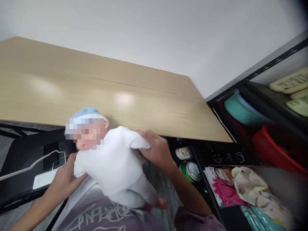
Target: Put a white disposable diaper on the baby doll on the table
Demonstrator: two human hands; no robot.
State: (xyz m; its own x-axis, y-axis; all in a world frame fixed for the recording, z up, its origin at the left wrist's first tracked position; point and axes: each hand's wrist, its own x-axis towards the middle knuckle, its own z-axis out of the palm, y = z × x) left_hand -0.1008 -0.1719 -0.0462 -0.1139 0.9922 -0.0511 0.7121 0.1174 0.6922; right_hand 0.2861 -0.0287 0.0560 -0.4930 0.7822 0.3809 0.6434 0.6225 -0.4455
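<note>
Pixel blocks are masking the front of the head of a small doll (115, 170). Both sleeve ends are partly disappearing into the person's grips. Blur is softening the doll's bare feet (162, 203), and the right border is cutting off a curved red plastic bowl (276, 150).

The doll is wearing a soft-looking, smooth white long-sleeved top (117, 154), pale grey trousers (136, 192) and a rounded blue-and-white cap (86, 112). A flat, light wood-grain table (144, 109) is reflecting light in bright patches.

The doll is slanting between the two hands, before the person's printed purple-grey shirt (93, 197), its head overlapping the table's near edge; contact there is remaining unreadable. The left hand (67, 176) is gripping one sleeve, thumb lying below; the right hand (156, 150) is grasping the other, fingers curling around the cloth.
</note>
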